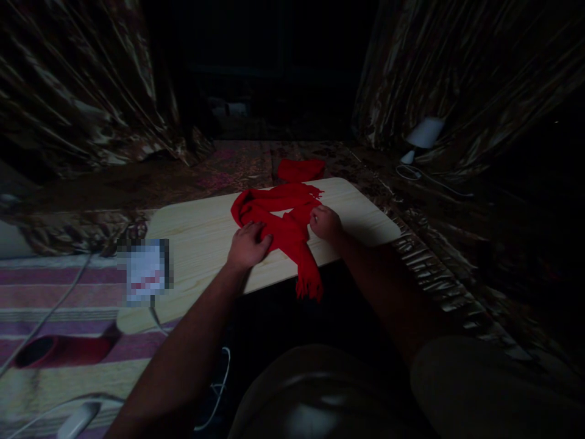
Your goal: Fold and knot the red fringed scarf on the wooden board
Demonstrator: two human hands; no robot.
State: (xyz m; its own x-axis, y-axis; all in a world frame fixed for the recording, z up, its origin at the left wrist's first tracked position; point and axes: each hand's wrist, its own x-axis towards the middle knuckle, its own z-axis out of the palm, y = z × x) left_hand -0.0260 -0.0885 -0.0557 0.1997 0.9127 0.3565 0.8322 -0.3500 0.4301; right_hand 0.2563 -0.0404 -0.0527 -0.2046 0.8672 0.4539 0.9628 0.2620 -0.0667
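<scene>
A red scarf [286, 235] with fringed ends lies loosely looped on a pale wooden board [205, 225]. One fringed end hangs over the board's near edge, and the other points right near the far side. My left hand [249, 245] rests on the scarf's left part, palm down, fingers stretched out. On the right, my right hand [325, 222] is closed at the scarf's edge, fingers curled in a pinch. The dim light hides the finer detail of that grip.
Beyond the board's far edge sits another red cloth [301, 169]. A blurred-out white item [145, 271] with a cable is on the board's left. A dark red cylinder [68, 350] lies on the striped cloth [36, 292]. A small white lamp [425, 133] stands back right.
</scene>
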